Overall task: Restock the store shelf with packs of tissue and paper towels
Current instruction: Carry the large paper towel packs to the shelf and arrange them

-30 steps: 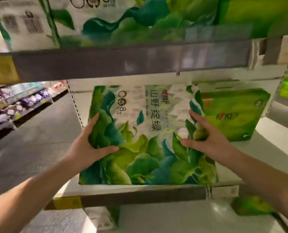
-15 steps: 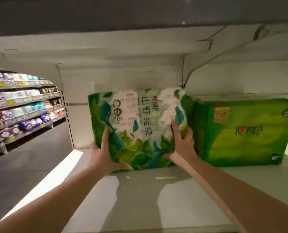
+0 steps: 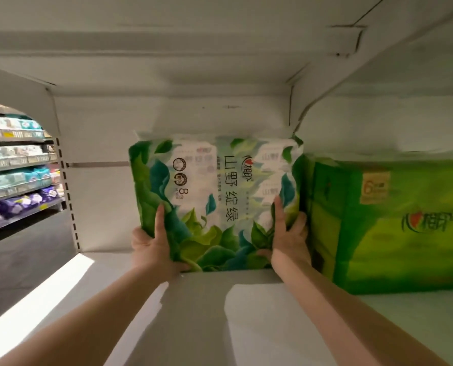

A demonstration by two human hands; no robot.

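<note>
White store shelf: both hands, left and right, grip holding leaf-print tissue pack upright, just beside green pack at right.

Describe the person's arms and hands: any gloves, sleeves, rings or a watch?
Both are bare. The left hand and right hand wear no gloves, and no ring shows. No sleeve, watch or band covers the forearms or wrists as far as the view reaches.
</note>
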